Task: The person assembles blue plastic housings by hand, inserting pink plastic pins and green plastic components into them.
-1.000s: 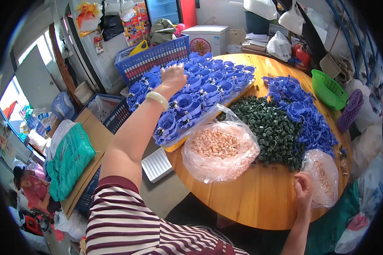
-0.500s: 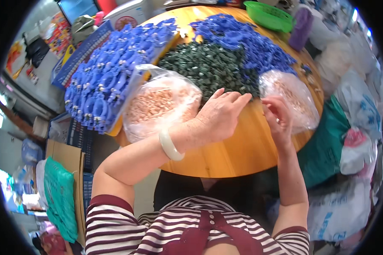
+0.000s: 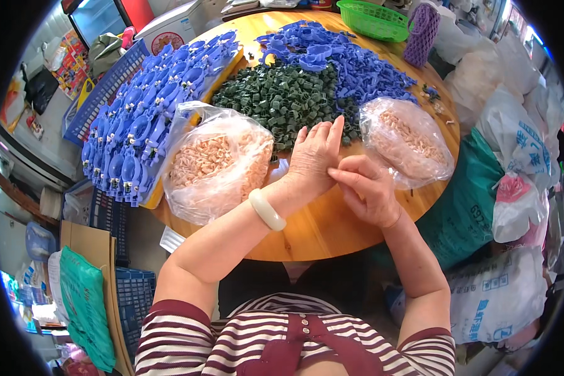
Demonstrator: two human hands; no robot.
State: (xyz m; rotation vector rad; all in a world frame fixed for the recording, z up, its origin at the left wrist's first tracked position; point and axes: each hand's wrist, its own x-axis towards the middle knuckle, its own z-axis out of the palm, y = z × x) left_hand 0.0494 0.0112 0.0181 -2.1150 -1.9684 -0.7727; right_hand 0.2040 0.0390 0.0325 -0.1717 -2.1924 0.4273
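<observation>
My left hand is stretched out at the near edge of a heap of small dark green pieces, fingers extended and slightly apart. Against its outer side, near the wrist, my right hand has thumb and fingers pinched together; anything between them is too small to see. Left of my hands lies a clear plastic bag of small pale orange pieces. A similar bag is on the right. Behind the green heap spreads a pile of blue plastic parts.
A yellow-edged board with rows of assembled blue parts covers the left side of the round wooden table. At the far edge stand a green basket and a purple knitted holder. Stuffed bags crowd the right; a blue crate is lower left.
My right hand has moved left from beside the right bag to touch my left hand. My left hand has turned, its fingers now pointing more away from me. The view has shifted slightly.
</observation>
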